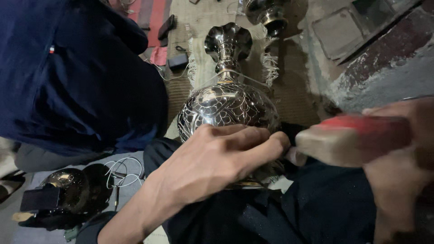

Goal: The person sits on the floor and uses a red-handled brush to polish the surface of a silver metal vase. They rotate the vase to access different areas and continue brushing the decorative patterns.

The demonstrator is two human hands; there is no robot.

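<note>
Resting left hand (217,158) on engraved vase (226,106).

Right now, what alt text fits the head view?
A left hand rests on an engraved metal vase lying across the person's lap, while the right hand grips a red-and-tan block beside it. A person in dark blue sits close by.

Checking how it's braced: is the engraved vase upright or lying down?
Lying down: the vase rests sideways across the lap, fluted mouth pointing away, left hand on its belly.
</note>
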